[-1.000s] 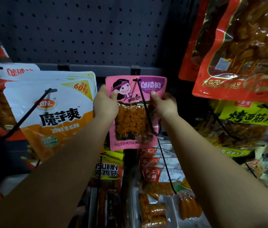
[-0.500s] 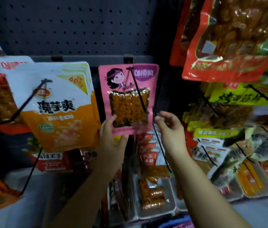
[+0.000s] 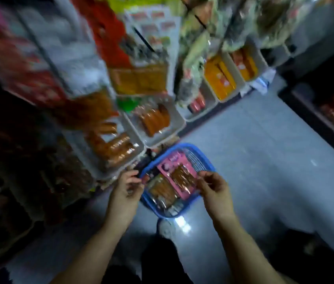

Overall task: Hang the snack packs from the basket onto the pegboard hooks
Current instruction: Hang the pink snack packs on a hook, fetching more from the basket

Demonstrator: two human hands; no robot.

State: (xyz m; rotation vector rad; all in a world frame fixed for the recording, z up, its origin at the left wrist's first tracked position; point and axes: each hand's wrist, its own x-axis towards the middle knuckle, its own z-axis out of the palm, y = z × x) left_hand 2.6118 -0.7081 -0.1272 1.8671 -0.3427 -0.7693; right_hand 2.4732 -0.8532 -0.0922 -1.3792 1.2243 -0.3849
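Note:
A blue basket (image 3: 203, 158) stands on the grey floor below me. On top inside it lies a pink snack pack (image 3: 177, 177) with an orange window, and a clear pack of orange snacks (image 3: 162, 191) lies beside it. My left hand (image 3: 127, 189) hovers at the basket's left rim with loosely curled fingers, holding nothing. My right hand (image 3: 213, 187) is at the basket's right side, its fingertips near the pink pack's edge; I cannot tell whether they touch it. The picture is blurred. The pegboard is out of sight.
White bins (image 3: 157, 124) of orange and yellow snack packs line the shelf's bottom row above the basket. Hanging packs (image 3: 141, 76) blur across the top. A dark shelf unit (image 3: 326, 111) stands at the right across the grey floor (image 3: 264, 160).
The view has swung down from the pegboard to the floor. Both hands left the pink pack hanging on its hook and dropped to the blue basket.

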